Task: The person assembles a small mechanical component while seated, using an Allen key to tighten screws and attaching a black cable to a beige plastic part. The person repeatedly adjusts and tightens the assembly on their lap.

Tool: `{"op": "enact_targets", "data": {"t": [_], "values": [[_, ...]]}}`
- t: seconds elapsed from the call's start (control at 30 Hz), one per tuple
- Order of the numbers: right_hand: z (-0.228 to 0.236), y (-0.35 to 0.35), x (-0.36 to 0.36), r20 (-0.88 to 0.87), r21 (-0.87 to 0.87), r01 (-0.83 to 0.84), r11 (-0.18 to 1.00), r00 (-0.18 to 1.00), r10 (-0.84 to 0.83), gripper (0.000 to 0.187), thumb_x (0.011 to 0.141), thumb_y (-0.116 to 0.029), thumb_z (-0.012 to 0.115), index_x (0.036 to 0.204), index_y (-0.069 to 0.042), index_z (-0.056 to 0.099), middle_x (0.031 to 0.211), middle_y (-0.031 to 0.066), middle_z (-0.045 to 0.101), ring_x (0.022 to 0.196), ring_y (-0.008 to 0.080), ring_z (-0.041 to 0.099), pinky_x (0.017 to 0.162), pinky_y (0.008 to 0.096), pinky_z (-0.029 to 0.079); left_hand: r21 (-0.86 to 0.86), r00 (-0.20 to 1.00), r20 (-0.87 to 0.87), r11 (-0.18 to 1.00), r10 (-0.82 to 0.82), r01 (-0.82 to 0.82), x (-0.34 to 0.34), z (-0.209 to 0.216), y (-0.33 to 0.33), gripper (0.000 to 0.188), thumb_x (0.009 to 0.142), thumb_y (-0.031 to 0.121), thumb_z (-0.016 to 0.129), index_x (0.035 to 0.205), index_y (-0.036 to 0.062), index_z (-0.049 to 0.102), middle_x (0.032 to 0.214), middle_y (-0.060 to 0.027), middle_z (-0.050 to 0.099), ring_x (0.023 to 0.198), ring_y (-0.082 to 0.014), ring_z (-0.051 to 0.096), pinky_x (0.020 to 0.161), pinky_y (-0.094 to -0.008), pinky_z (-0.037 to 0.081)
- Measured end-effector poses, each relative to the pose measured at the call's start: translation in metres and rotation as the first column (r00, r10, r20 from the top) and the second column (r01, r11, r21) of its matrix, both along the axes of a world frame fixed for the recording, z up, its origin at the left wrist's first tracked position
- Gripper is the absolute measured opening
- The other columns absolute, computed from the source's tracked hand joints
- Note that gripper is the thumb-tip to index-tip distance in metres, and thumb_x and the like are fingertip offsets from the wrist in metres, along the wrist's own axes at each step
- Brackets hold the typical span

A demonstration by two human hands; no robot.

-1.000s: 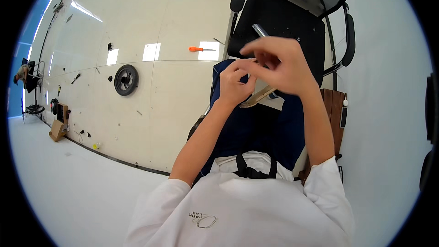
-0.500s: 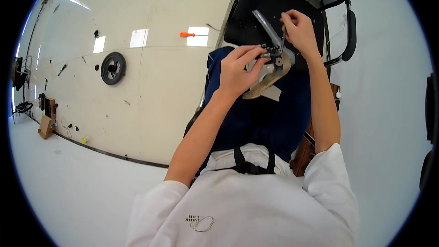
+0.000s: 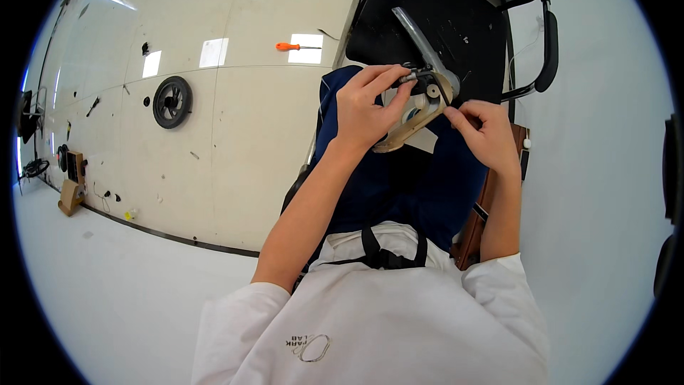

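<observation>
A metal part with a grey tube (image 3: pixel 420 37) and a beige curved arm (image 3: pixel 407 130) rests over my lap and the black chair seat in front of me. My left hand (image 3: pixel 367 103) is closed, thumb and fingers pinching a small dark metal piece at the part's joint. A dark bent rod, which looks like a hex key (image 3: pixel 443 90), runs from that joint toward my right hand (image 3: pixel 490 132). The right thumb and fingers grip its long end, to the right of the beige arm. The left fingertips partly hide the joint.
A black chair (image 3: pixel 456 18) with an armrest (image 3: pixel 547 53) stands ahead. On the pale tiled floor to the left lie an orange-handled screwdriver (image 3: pixel 288 47), a black wheel (image 3: pixel 172 102) and several small parts. An open cardboard box (image 3: pixel 71 196) sits at far left.
My right hand has swung down and toward me, turning the hex key's long end from pointing away to pointing near. The left hand stays at the joint.
</observation>
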State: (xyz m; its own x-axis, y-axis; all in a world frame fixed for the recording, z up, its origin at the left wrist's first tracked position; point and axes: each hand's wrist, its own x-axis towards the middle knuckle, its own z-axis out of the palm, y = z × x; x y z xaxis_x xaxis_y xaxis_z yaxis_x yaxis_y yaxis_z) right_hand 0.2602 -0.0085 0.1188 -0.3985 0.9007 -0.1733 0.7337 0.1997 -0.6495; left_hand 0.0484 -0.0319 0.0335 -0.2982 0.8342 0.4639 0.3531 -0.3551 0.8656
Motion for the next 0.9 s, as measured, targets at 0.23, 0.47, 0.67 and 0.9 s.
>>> {"op": "enact_targets", "data": {"t": [0.23,0.47,0.67,0.9], "values": [[-0.012,0.000,-0.044,-0.507,-0.088,0.138,0.986,0.846,-0.164,0.016,0.097,-0.011,0.064,0.109,-0.001,0.070,0.076,0.0014,0.063,0.067,0.0048,0.055,0.058,0.0212,0.041,0.027,0.996,-0.082,0.999,-0.025,0.028,-0.003,0.000,0.002,0.024,0.081,0.004,0.081,0.105,0.0065,0.078,0.099,-0.0094,0.075,0.087,-0.0203,0.073,0.077,-0.0280,0.058],[-0.017,-0.005,-0.051,-0.513,-0.071,0.187,0.980,0.835,-0.196,0.019,0.099,-0.008,0.061,0.111,0.001,0.073,0.069,-0.0011,0.058,0.061,0.0027,0.050,0.054,0.0201,0.038,-0.004,0.996,-0.040,0.997,-0.081,0.081,-0.003,0.000,-0.001,0.029,0.080,0.006,0.081,0.109,0.0057,0.077,0.101,-0.0096,0.075,0.089,-0.0214,0.073,0.077,-0.0288,0.058],[-0.020,-0.005,-0.050,-0.538,-0.034,0.219,0.975,0.818,-0.202,0.016,0.099,-0.006,0.063,0.108,0.002,0.073,0.070,-0.0023,0.059,0.063,0.0014,0.050,0.054,0.0186,0.037,-0.013,0.985,-0.035,0.986,-0.166,0.166,-0.007,-0.001,0.000,0.034,0.078,0.002,0.081,0.111,0.0038,0.074,0.112,-0.0107,0.070,0.092,-0.0215,0.073,0.082,-0.0289,0.062],[-0.020,-0.001,-0.042,-0.559,-0.030,0.217,0.976,0.805,-0.196,0.016,0.099,-0.006,0.063,0.108,0.002,0.073,0.078,-0.0017,0.064,0.066,0.0009,0.053,0.056,0.0169,0.038,-0.048,0.955,0.174,0.967,-0.239,0.251,-0.008,0.006,-0.001,0.024,0.081,-0.007,0.076,0.101,0.0001,0.065,0.117,-0.0127,0.066,0.101,-0.0227,0.072,0.085,-0.0317,0.063]]}}
